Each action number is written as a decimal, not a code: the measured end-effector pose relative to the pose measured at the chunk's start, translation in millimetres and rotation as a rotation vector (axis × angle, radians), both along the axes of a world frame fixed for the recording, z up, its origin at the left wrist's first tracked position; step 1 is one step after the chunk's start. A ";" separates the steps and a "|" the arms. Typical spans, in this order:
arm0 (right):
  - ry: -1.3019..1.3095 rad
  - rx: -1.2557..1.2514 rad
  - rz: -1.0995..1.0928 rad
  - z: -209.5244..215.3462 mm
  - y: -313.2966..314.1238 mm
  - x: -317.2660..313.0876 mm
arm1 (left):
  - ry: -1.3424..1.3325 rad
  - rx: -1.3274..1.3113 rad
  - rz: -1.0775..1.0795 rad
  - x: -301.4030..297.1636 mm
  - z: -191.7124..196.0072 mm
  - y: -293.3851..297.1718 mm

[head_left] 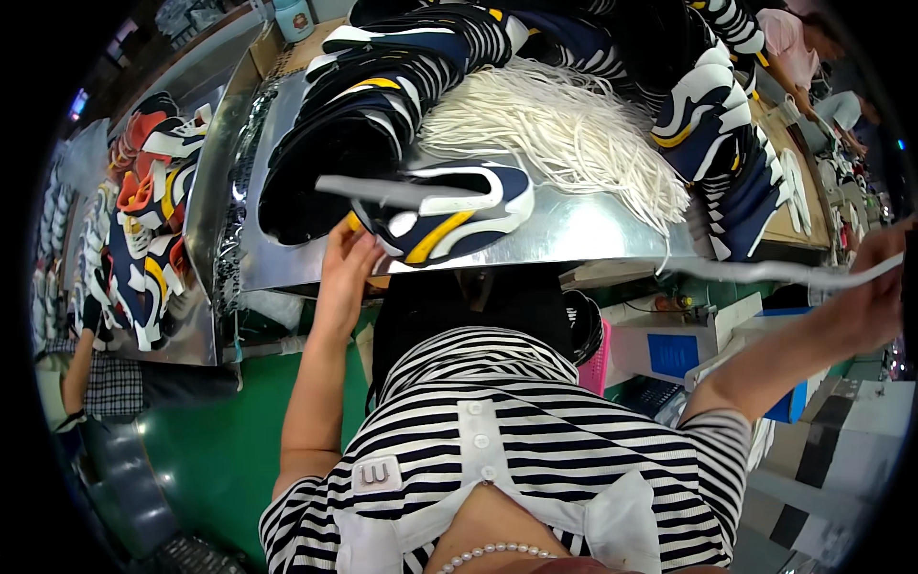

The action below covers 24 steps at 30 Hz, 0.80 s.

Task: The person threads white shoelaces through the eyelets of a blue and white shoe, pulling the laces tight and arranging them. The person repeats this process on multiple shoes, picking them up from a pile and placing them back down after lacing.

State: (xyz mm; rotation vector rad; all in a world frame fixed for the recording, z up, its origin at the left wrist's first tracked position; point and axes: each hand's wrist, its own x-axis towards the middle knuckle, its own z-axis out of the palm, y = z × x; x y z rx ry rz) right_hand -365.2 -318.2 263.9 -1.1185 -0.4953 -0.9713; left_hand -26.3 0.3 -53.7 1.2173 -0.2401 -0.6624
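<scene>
My left hand [352,251], at the front edge of the metal table, grips the heel end of a navy, white and yellow shoe upper [488,225]. The upper lies on its side at the edge. Far out to the right, my raised right hand [875,287] is closed on a white shoelace [784,275], which stretches blurred toward the table. Another blurred pale strip crosses over the upper; whether it belongs to the same lace I cannot tell. A heap of loose white shoelaces [564,124] lies just behind the upper.
Overlapping shoe uppers [368,105] curve round the left and back of the metal table [593,230]. More uppers [732,143] stand in a row at right. Colourful uppers [148,239] fill the left neighbouring table, where a co-worker's gloved hand [93,311] reaches in. Another person [798,57] sits far right.
</scene>
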 end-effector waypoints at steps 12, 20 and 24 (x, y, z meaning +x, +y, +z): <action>0.914 0.270 -0.212 -289.1 51.4 192.7 | -1.241 0.917 -0.516 -6.8 79.7 -74.5; 1.034 0.253 -0.221 -327.3 57.5 224.3 | 0.214 0.412 -0.735 29.4 56.5 -147.7; 0.993 0.355 -0.138 -308.0 62.0 210.4 | 0.383 0.193 -0.733 18.6 55.2 -132.1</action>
